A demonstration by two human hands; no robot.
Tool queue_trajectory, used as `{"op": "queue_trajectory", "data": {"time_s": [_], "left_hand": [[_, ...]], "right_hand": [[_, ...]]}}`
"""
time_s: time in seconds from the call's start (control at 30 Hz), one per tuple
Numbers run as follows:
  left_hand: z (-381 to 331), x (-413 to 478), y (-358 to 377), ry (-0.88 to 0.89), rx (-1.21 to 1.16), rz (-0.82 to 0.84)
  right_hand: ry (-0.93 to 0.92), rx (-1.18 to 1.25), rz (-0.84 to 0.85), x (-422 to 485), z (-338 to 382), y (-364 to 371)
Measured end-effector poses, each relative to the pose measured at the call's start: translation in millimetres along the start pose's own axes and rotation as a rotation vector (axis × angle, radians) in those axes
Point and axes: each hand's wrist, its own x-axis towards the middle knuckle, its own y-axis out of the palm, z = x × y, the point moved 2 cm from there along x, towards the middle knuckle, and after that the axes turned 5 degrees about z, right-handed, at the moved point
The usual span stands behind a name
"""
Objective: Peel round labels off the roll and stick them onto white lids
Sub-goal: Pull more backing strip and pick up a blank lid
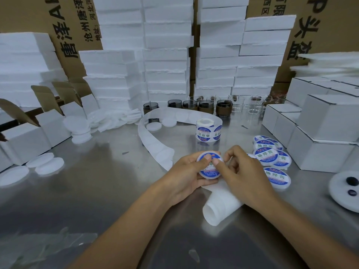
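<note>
White foam slabs (167, 55) are standing in tall stacks at the back. The steel tabletop (97, 181) is stretching out below them and carrying everything else. White boxes (320, 133) are piling up along its right side. A long backing strip (153, 144) is looping from the label roll round to the hands and ending in a loose coil under the wrists. Its blank circles suggest many labels are already used.

The left hand (184, 171) is gripping the held lid (208, 167) from the left, thumb lying on its face. The right hand (240, 171) is pinching the lid's right side, thumb pressing on the blue-and-white label, fingers curled at the rim. The lid is sitting between both hands, just over the middle of the tabletop. By the look of it, this label is on and is being smoothed down.

Labelled lids (268, 158) are lying overlapped just right of the hands, so several are done. Bare lids (46, 164) are waiting at the left, with more heaped further back, so plenty is left. The label roll (208, 131) is standing beyond the hands, printed labels showing.

The thumbs are hiding the label's middle and the fingers under the lid are out of sight. The overlapping labelled lids are too stacked to count.
</note>
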Motion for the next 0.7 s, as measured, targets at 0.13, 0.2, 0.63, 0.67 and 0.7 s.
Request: {"op": "queue_trajectory", "data": {"time_s": [0.13,0.2,0.63,0.67,0.7], "left_hand": [[-1.2,-0.6,1.3,-0.003,0.01,0.017],[-1.3,-1.1,1.2,-0.001,0.022,0.026],[2.5,-0.6,1.6,0.086,0.168,0.04],[2.9,-0.8,1.6,0.093,0.189,0.033],[2.9,-0.9,1.5,0.096,0.201,0.027]], "right_hand": [[-0.019,0.237,0.001,0.6,3.3,0.3],[-0.024,0.303,0.012,1.2,4.7,-0.9],[0.054,0.377,-0.084,1.3,6.3,-4.0],[0.061,0.383,-0.082,0.9,6.5,-3.3],[0.066,0.4,-0.079,0.7,6.6,-2.8]]}}
